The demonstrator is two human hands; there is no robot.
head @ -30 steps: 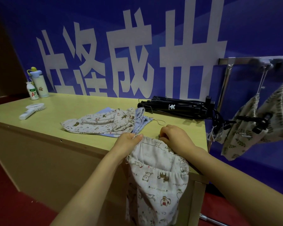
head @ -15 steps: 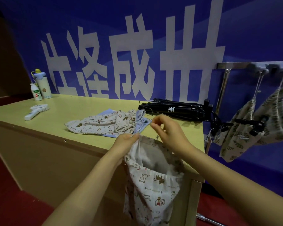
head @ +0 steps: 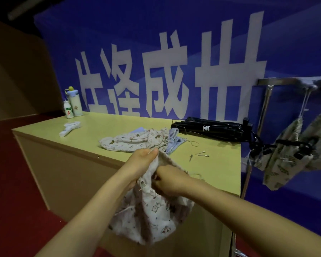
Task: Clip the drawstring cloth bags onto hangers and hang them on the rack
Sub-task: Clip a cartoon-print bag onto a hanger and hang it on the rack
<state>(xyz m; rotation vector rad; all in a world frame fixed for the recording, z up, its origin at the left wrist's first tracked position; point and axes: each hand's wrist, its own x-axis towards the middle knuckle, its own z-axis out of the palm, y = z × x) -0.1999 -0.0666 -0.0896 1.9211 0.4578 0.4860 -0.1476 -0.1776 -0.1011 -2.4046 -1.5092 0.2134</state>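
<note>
Clearly soft and light, the bag [head: 152, 210] sags limp off the tabletop [head: 119, 127] edge, its mouth hem pinched by the left hand [head: 143, 162] and bunched in the right hand [head: 169, 182], so gripping that gathered hem seems best for clipping.
</note>
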